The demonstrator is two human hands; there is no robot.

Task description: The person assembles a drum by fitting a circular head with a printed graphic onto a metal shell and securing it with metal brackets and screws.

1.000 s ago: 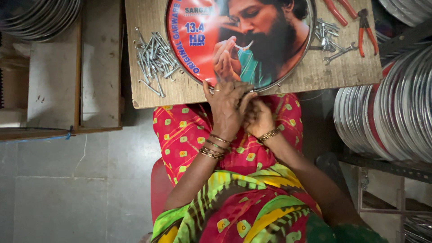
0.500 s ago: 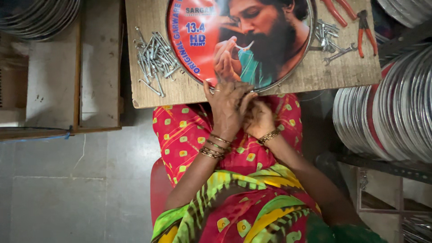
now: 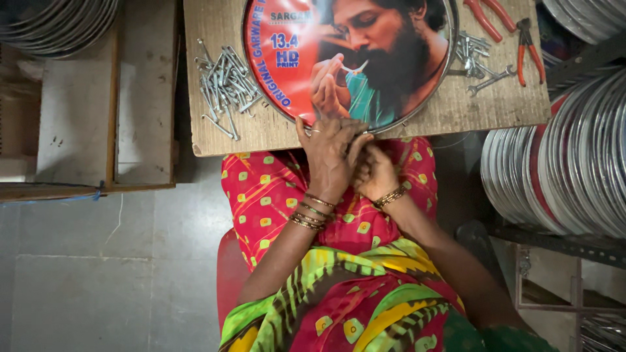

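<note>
A seated person's left hand [image 3: 331,155] lies spread, fingers open, on the near rim of a round printed disc [image 3: 345,58] resting on the board surface [image 3: 261,133]. The right hand [image 3: 376,173], curled just beside it below the rim, has a grip that cannot be judged. Bolts [image 3: 225,88] lie left; pliers [image 3: 525,39] right.

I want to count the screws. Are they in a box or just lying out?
Lying out. The screws sit in a loose pile on the board, beside the round disc; no box holds them.
</note>
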